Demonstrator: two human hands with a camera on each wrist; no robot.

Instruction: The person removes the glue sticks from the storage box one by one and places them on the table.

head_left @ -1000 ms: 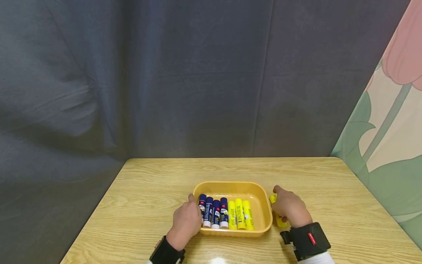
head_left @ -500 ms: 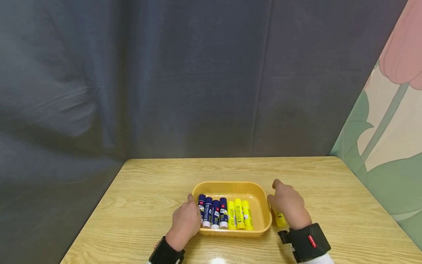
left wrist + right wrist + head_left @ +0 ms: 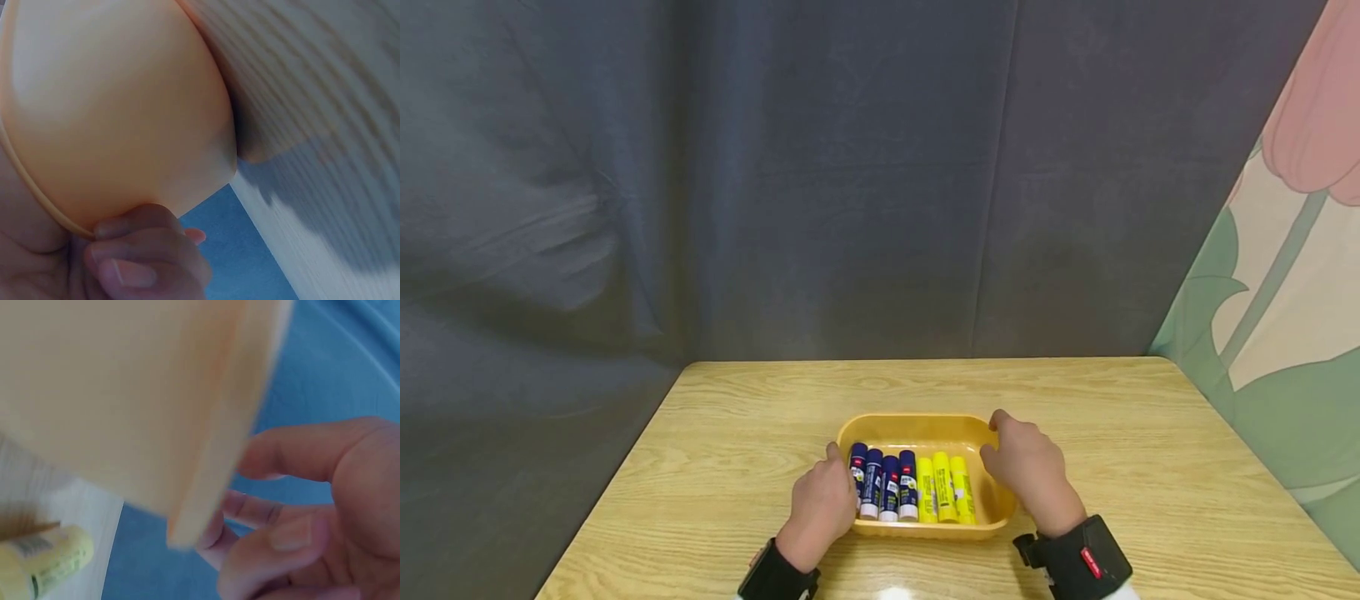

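Note:
A yellow plastic tray [image 3: 925, 528] sits on the table. Blue glue sticks [image 3: 890, 487] lie side by side in its left half, and yellow glue sticks [image 3: 944, 487] lie beside them. My left hand [image 3: 825, 500] grips the tray's left end, fingers curled against the outer wall [image 3: 119, 112] below the rim. Over the tray's right end is my right hand [image 3: 1028, 468], thumb and forefinger spread. The right wrist view has its loosely bent fingers right at the rim [image 3: 215, 444]. Another yellow glue stick [image 3: 50, 562] lies on the table outside the tray, hidden in the head view.
The wood-grain table [image 3: 760, 417] extends around the tray on all sides. Dark grey-blue cloth [image 3: 850, 183] hangs behind it and to the left. A panel with a flower pattern [image 3: 1285, 333] stands along the right.
My right hand has come away from the loose yellow glue stick and moved left, over the tray's right end. The left hand and the tray stay where they were.

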